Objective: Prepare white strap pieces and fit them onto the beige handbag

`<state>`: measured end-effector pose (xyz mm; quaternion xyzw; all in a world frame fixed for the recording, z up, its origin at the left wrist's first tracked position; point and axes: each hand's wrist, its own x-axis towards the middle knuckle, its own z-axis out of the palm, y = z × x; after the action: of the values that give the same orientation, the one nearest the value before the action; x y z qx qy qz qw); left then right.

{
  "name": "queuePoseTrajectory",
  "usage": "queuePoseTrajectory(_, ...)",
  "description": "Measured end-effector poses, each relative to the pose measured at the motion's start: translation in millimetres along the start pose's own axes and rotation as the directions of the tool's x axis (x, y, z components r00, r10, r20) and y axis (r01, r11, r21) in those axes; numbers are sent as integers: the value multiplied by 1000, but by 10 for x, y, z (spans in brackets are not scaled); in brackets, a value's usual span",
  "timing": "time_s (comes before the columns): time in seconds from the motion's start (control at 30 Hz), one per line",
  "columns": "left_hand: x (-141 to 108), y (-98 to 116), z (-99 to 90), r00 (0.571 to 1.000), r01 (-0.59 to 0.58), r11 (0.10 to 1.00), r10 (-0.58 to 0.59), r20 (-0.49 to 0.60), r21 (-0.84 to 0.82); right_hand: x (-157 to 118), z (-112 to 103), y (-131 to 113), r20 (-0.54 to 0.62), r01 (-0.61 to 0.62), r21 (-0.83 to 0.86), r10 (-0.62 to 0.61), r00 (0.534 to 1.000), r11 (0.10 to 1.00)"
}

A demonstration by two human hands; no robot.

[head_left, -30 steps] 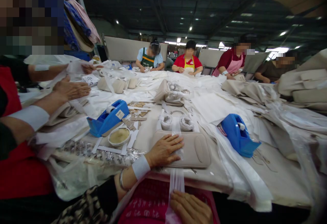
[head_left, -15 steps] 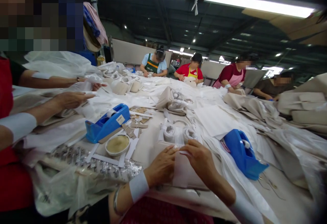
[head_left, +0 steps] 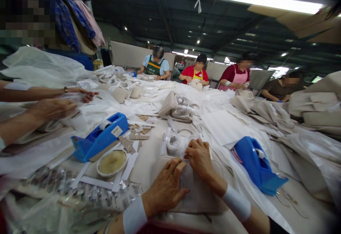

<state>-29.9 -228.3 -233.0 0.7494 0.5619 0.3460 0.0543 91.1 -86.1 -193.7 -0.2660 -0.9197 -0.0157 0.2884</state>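
Note:
A beige handbag [head_left: 207,202] lies flat in front of me, with a white, see-through strip [head_left: 186,179] running down its front. My left hand [head_left: 166,187] rests on the bag's front, thumb apart and fingers stretched over the strip's left side. Higher up, my right hand [head_left: 199,159] has its fingers bent onto the strip near the bag's top edge; the fingertips are partly hidden. Just above my hands, a white-wrapped handle ring [head_left: 173,143] stands at the top of the bag.
Blue tape dispensers flank me, one at left [head_left: 102,134] and one at right [head_left: 257,164]. A round bowl [head_left: 112,163] of tan material sits among cardboard tags. Another beige bag [head_left: 173,107] lies ahead. A co-worker's hands [head_left: 53,109] work at left; several people sit across the table.
My left hand has slid down and spread its fingers on the bag. My right hand has shifted over the strip's upper part. The co-worker's hands at left moved further left.

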Motion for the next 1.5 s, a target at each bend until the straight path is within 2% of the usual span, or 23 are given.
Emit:
queuePoseTrajectory(0.13,18,8,15,996,28,997,-34,87,67,-15,77,-25,10,24,-43,-23,1000,999)
queuePoseTrajectory(0.23,32,19,21,985,-7,991,-16,169,135,-33,67,-36,39,11,-81,-7,999,997)
queuePoseTrajectory(0.43,77,68,-19,980,-91,965,42,195,246,39,85,-121,66,5,-235,11,998,972)
queuePoseTrajectory(0.53,90,70,-31,971,-123,954,59,232,274,83,-37,-53,-9,58,-220,-62,998,974)
queuePoseTrajectory(0.6,92,56,-24,968,-132,946,59,243,296,58,-260,183,-135,25,-102,-39,990,994)
queuePoseTrajectory(0.63,91,44,-17,968,-138,942,64,241,307,22,-410,374,-207,-26,-19,21,978,999)
queuePoseTrajectory(0.7,88,16,2,971,-154,930,81,223,335,-108,-757,875,-319,-195,145,233,919,970)
queuePoseTrajectory(0.73,86,-2,13,973,-164,921,93,211,353,-201,-938,1157,-334,-304,200,356,873,932)
queuePoseTrajectory(0.77,86,-21,24,974,-176,910,107,198,375,-311,-1111,1436,-341,-441,228,496,799,868)
queuePoseTrajectory(0.83,86,-64,48,974,-209,881,149,170,424,-565,-1398,1916,-214,-707,266,755,620,656)
queuePoseTrajectory(0.87,87,-85,59,972,-228,864,175,156,448,-696,-1497,2093,-128,-790,276,836,534,547)
queuePoseTrajectory(0.9,88,-106,70,969,-244,848,201,142,470,-821,-1562,2221,-38,-842,281,882,469,460)
queuePoseTrajectory(0.93,89,-125,80,966,-257,833,225,125,490,-934,-1593,2304,38,-868,289,901,432,404)
queuePoseTrajectory(0.97,91,-141,88,963,-266,820,245,110,506,-1029,-1597,2348,96,-876,301,902,421,377)
queuePoseTrajectory(1.07,100,-172,105,955,-285,793,286,84,539,-1198,-1519,2345,217,-840,429,865,452,331)
queuePoseTrajectory(1.17,121,-183,113,946,-300,764,313,78,572,-1217,-1442,2303,240,-777,566,846,476,276)
queuePoseTrajectory(1.37,171,-211,111,905,-371,670,417,88,643,-1113,-1473,2264,147,-730,639,893,426,243)
queuePoseTrajectory(1.5,198,-224,103,886,-403,656,454,92,638,-1189,-1671,2128,8,-675,669,905,426,311)
